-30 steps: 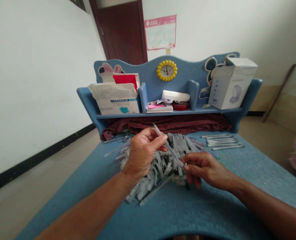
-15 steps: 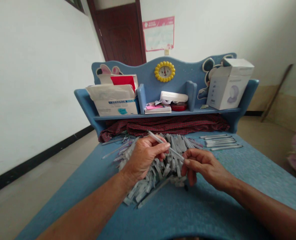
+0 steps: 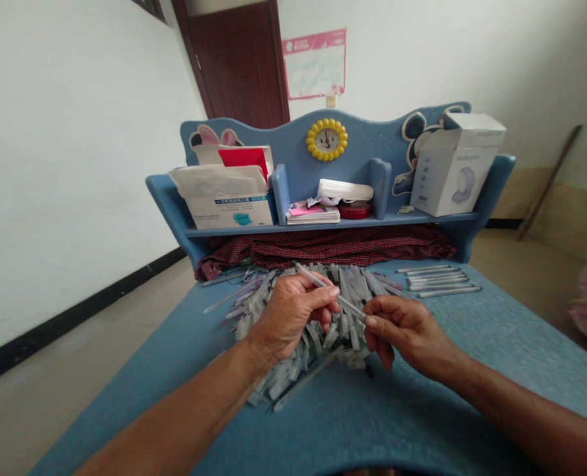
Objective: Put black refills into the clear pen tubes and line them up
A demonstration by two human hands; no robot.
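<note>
A slim, translucent whitish pen slants between my two hands above the table. My left hand is closed, pinching it between thumb and fingers near its middle. At the lower right end, the thumb and fingertips of my right hand grip it, hiding that tip. Below both hands spreads a heap of clear and greyish pen parts, which look like caps and barrels; my left hand covers some of it. Several similar pens lie side by side at the right.
The blue table has a shelf at its back. On the shelf stand a mask carton, small papers, a red round tin and a white box. Folded checked cloth lies beneath. A yellow clock hangs above.
Both hands have shifted very slightly to the right with the pen still between them. The pen's upper end sits a little lower, and its dark tip no longer shows clearly.
</note>
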